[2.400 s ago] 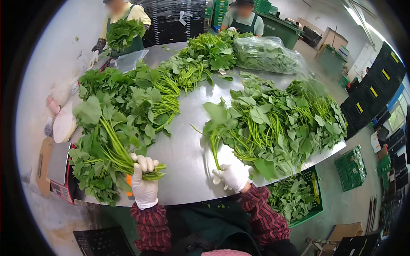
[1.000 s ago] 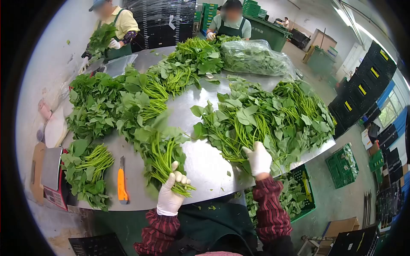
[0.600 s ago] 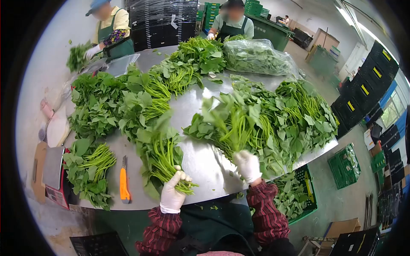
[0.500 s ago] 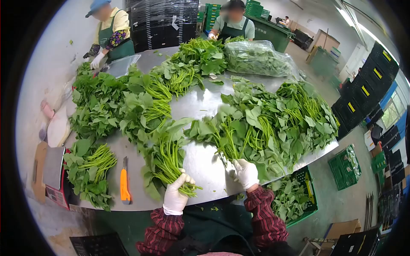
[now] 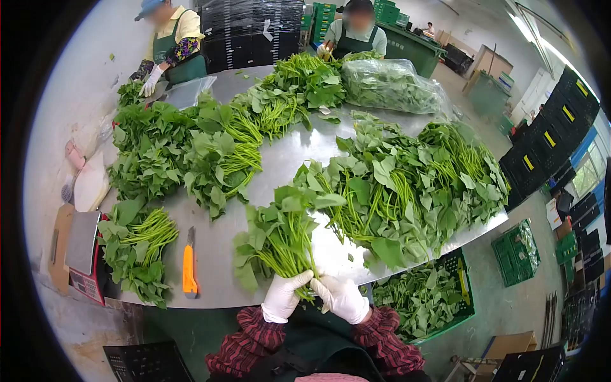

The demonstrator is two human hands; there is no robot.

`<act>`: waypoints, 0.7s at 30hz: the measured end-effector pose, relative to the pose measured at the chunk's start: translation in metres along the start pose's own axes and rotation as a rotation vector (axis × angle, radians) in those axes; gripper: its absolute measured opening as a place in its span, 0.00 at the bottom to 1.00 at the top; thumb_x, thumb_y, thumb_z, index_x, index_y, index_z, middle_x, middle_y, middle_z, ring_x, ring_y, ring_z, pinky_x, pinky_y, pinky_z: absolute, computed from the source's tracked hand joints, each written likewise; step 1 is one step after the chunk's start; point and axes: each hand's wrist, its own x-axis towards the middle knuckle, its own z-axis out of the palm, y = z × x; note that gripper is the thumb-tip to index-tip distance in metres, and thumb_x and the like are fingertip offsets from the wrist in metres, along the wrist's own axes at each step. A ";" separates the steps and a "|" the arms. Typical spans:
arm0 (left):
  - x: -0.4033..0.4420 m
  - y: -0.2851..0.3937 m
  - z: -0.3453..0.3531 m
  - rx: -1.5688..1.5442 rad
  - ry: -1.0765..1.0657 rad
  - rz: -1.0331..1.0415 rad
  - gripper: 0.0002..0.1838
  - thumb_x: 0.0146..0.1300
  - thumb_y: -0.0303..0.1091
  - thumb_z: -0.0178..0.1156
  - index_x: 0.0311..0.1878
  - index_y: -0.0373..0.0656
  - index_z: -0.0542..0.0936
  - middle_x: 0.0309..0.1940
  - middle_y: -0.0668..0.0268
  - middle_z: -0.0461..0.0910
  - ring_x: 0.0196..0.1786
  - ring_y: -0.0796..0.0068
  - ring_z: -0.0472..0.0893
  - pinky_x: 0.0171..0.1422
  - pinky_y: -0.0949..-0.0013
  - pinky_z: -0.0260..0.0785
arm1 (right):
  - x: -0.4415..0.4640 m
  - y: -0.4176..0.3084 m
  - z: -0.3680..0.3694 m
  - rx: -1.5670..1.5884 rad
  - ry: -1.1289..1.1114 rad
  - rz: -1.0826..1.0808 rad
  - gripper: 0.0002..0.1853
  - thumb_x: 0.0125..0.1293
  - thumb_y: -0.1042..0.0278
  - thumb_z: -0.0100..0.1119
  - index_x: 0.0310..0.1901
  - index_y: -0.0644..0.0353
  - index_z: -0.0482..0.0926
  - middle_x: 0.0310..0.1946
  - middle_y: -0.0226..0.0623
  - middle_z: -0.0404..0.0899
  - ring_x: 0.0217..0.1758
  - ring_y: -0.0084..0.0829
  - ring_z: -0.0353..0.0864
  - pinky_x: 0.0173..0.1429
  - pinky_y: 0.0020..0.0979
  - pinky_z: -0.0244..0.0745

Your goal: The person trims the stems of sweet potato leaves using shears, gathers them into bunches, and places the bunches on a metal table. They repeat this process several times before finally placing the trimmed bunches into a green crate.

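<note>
A bunch of leafy greens [image 5: 280, 232] is held by its stems at the table's front edge, leaves pointing away from me. My left hand [image 5: 284, 297], in a white glove, is wrapped round the stems. Touching the stem ends from the right is my right hand [image 5: 342, 298], also gloved, its fingers closed at the stems. A large pile of greens [image 5: 407, 184] lies to the right. On the left are a small bunch [image 5: 137, 245], an orange utility knife [image 5: 189, 270] and a row of bunches [image 5: 223, 149].
Two people stand across the metal table [image 5: 219, 245], one at the left [image 5: 175, 38], one at the back [image 5: 356, 35]. A bag of greens [image 5: 394, 89] lies near the back. Below the right edge is a green crate [image 5: 470, 293]; a scale [image 5: 86, 254] is at left.
My left hand has moved right with its bunch, and my right hand has come left from the pile to meet it at the stems. The person at the left has lowered their greens onto the table.
</note>
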 end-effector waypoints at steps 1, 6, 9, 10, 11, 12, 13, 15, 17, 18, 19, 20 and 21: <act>0.002 -0.005 -0.006 0.008 0.026 0.027 0.09 0.62 0.25 0.56 0.45 0.38 0.72 0.40 0.59 0.79 0.44 0.65 0.79 0.51 0.62 0.72 | -0.001 0.002 -0.002 -0.192 0.023 -0.187 0.11 0.68 0.67 0.51 0.35 0.66 0.78 0.19 0.33 0.77 0.14 0.21 0.74 0.19 0.23 0.69; -0.001 0.021 0.006 -0.343 0.076 0.135 0.08 0.61 0.23 0.56 0.43 0.42 0.72 0.31 0.66 0.75 0.37 0.69 0.77 0.46 0.63 0.71 | -0.016 -0.015 -0.021 0.016 0.463 -0.155 0.10 0.67 0.69 0.49 0.32 0.63 0.79 0.15 0.33 0.74 0.14 0.23 0.74 0.21 0.22 0.68; -0.004 0.025 0.006 -0.159 0.096 0.086 0.08 0.61 0.24 0.56 0.44 0.40 0.72 0.35 0.65 0.77 0.42 0.66 0.77 0.52 0.60 0.70 | -0.014 -0.018 -0.021 0.291 0.373 0.006 0.12 0.67 0.71 0.46 0.31 0.66 0.79 0.14 0.33 0.74 0.14 0.20 0.74 0.19 0.19 0.66; -0.004 0.025 0.009 -0.037 0.078 0.042 0.09 0.61 0.25 0.57 0.44 0.40 0.72 0.38 0.63 0.78 0.45 0.64 0.78 0.54 0.60 0.70 | -0.011 -0.015 -0.020 0.298 0.250 0.009 0.15 0.69 0.69 0.44 0.30 0.67 0.79 0.14 0.34 0.75 0.13 0.21 0.73 0.18 0.19 0.65; -0.003 0.018 0.008 -0.036 -0.018 0.025 0.10 0.61 0.25 0.58 0.46 0.39 0.72 0.42 0.60 0.79 0.49 0.64 0.78 0.57 0.61 0.69 | -0.008 -0.006 -0.015 0.090 0.132 -0.090 0.14 0.68 0.69 0.46 0.31 0.67 0.79 0.15 0.34 0.76 0.14 0.21 0.75 0.18 0.21 0.66; -0.004 0.009 0.006 -0.016 0.004 0.019 0.11 0.61 0.26 0.58 0.46 0.38 0.72 0.44 0.59 0.79 0.49 0.65 0.78 0.57 0.63 0.70 | -0.006 -0.001 -0.011 -0.022 -0.002 -0.175 0.09 0.68 0.69 0.48 0.37 0.65 0.76 0.17 0.35 0.74 0.15 0.25 0.75 0.21 0.25 0.71; -0.005 0.004 0.005 -0.002 -0.018 -0.030 0.11 0.61 0.26 0.58 0.46 0.38 0.73 0.42 0.60 0.79 0.48 0.66 0.79 0.56 0.64 0.70 | -0.007 0.002 -0.006 -0.045 -0.046 -0.139 0.08 0.68 0.69 0.49 0.36 0.64 0.76 0.19 0.35 0.74 0.15 0.25 0.75 0.21 0.25 0.71; -0.008 0.006 0.012 0.002 -0.020 -0.053 0.10 0.61 0.27 0.58 0.45 0.38 0.73 0.37 0.62 0.79 0.45 0.66 0.79 0.53 0.64 0.72 | -0.006 0.005 -0.006 -0.177 -0.132 -0.132 0.07 0.66 0.70 0.52 0.33 0.62 0.75 0.23 0.36 0.76 0.17 0.26 0.77 0.21 0.25 0.71; -0.007 0.004 0.013 -0.086 0.009 -0.032 0.09 0.61 0.26 0.57 0.45 0.38 0.73 0.36 0.63 0.79 0.44 0.65 0.79 0.53 0.62 0.72 | -0.009 -0.002 -0.001 -0.121 0.019 -0.223 0.08 0.67 0.68 0.51 0.31 0.62 0.75 0.22 0.36 0.75 0.16 0.26 0.76 0.21 0.26 0.70; -0.006 0.004 0.013 -0.169 0.033 -0.011 0.09 0.61 0.26 0.57 0.44 0.38 0.73 0.35 0.63 0.79 0.43 0.65 0.79 0.53 0.61 0.72 | -0.010 -0.005 0.001 -0.064 0.176 -0.316 0.10 0.67 0.66 0.51 0.29 0.61 0.74 0.22 0.35 0.75 0.15 0.26 0.74 0.21 0.27 0.70; -0.007 0.006 0.012 -0.254 0.094 0.011 0.07 0.63 0.26 0.55 0.44 0.38 0.73 0.36 0.63 0.79 0.43 0.64 0.79 0.53 0.58 0.72 | -0.012 0.008 -0.002 -0.150 0.368 -0.304 0.09 0.66 0.68 0.52 0.29 0.61 0.74 0.21 0.35 0.74 0.15 0.26 0.74 0.22 0.28 0.71; -0.006 0.011 0.010 -0.254 0.094 0.012 0.07 0.63 0.26 0.55 0.44 0.38 0.73 0.36 0.63 0.79 0.43 0.64 0.79 0.53 0.58 0.72 | -0.014 0.022 -0.009 -0.235 0.558 -0.289 0.08 0.65 0.70 0.52 0.28 0.61 0.74 0.20 0.34 0.73 0.16 0.25 0.73 0.23 0.29 0.72; -0.005 0.018 0.009 -0.293 0.105 0.056 0.08 0.63 0.27 0.55 0.45 0.41 0.74 0.36 0.63 0.78 0.43 0.65 0.78 0.53 0.58 0.71 | -0.007 0.020 -0.022 -0.116 0.769 -0.286 0.05 0.62 0.72 0.53 0.28 0.60 0.75 0.20 0.33 0.73 0.17 0.25 0.73 0.25 0.29 0.72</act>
